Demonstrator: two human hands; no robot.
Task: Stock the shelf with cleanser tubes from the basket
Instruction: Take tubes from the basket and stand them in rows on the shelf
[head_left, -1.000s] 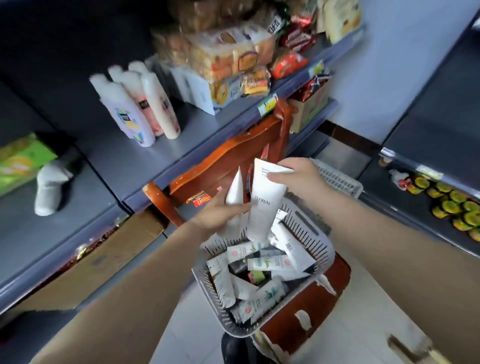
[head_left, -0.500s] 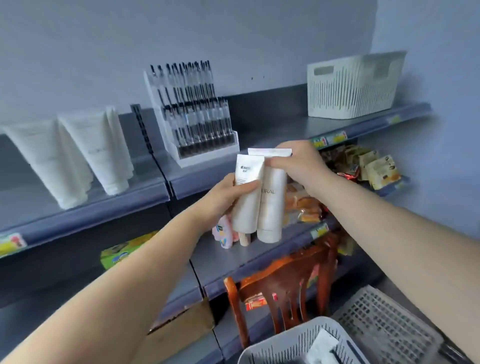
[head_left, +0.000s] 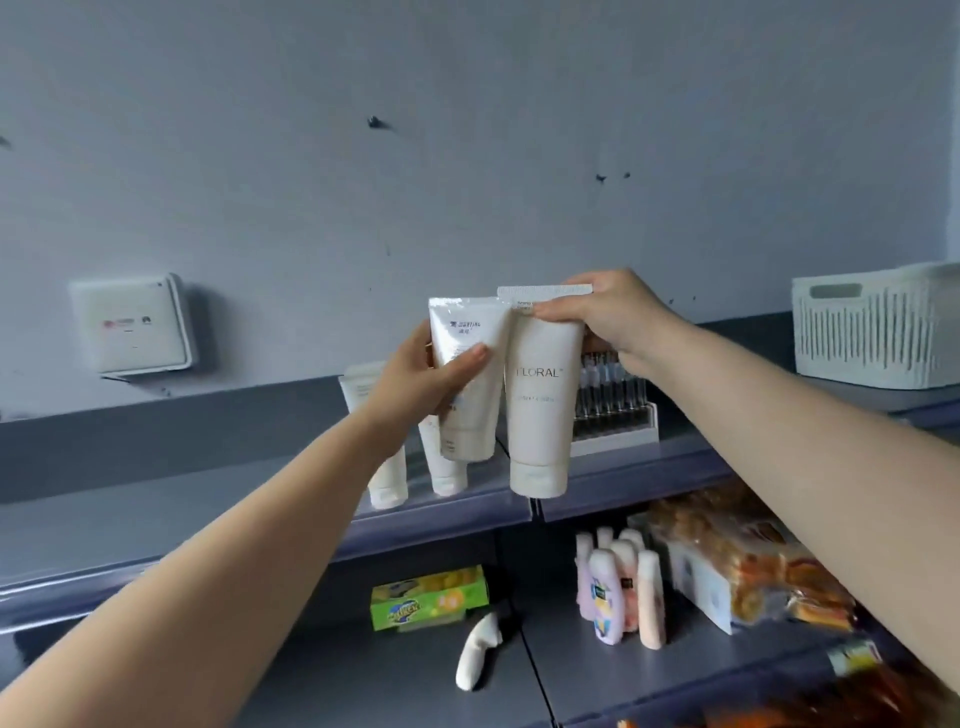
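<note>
I hold two cleanser tubes raised in front of the upper shelf (head_left: 623, 483), one per hand, caps pointing down. My left hand (head_left: 421, 374) wraps the smaller tube (head_left: 467, 384) around its middle, thumb pressed across the front face and fingers behind. My right hand (head_left: 618, 312) pinches the larger tube (head_left: 540, 405) by its flat crimped top edge, so the body hangs free below the grip. The two tubes sit just beside each other, edges touching or nearly so.

Rationale for the grips, as I judge it: cap-down orientation matches the stocked tubes (head_left: 389, 473) standing on their caps on the shelf behind my left wrist. Holding the larger tube by the crimp leaves its cap clear to be set down first. The mid-body grip on the smaller tube gives control over tilt.

Legible markings: the larger tube reads "FLORAL" across its front, with a smaller line beneath too fine to read. The smaller tube carries a blue printed line near its top; the characters are not resolvable. The wall box (head_left: 132, 322) at left shows small red logos, unreadable.

Surroundings: a pen display rack (head_left: 613, 410) stands on the shelf behind my right hand, and a white slotted basket (head_left: 878, 327) sits at the far right of the same shelf. The lower shelf holds pastel bottles (head_left: 623, 592) and a green carton (head_left: 431, 597). The source basket is not in view.
</note>
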